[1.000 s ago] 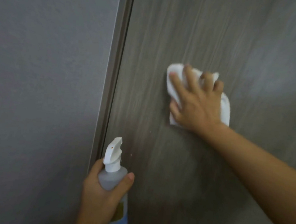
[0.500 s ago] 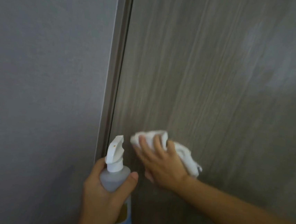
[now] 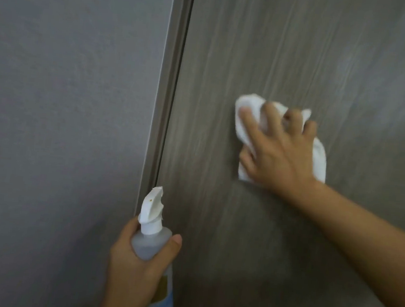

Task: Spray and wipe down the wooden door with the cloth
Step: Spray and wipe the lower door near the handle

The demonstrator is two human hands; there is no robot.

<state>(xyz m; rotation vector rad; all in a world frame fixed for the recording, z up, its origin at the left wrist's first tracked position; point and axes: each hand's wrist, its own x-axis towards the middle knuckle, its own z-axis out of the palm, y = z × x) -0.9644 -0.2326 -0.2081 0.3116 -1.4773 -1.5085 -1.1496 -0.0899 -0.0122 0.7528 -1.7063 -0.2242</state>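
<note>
The right hand (image 3: 279,152) presses a white cloth (image 3: 319,157) flat against the wooden door (image 3: 305,52), fingers spread and slightly bent over the bunched fabric. The left hand (image 3: 136,265) grasps a spray bottle (image 3: 151,232) by its neck, thumb curled round the clear shoulder, low near the door's left edge. Left of the door runs a narrow frame (image 3: 163,100) with a dark gap beside it, then a plain grey wall (image 3: 66,90). The bottle's white trigger head stands upright, overlapping the frame's lower part. The cloth sits around mid-door, crumpled, with edges showing above the fingertips and beside the wrist. The door is grey-brown with vertical grain.
</note>
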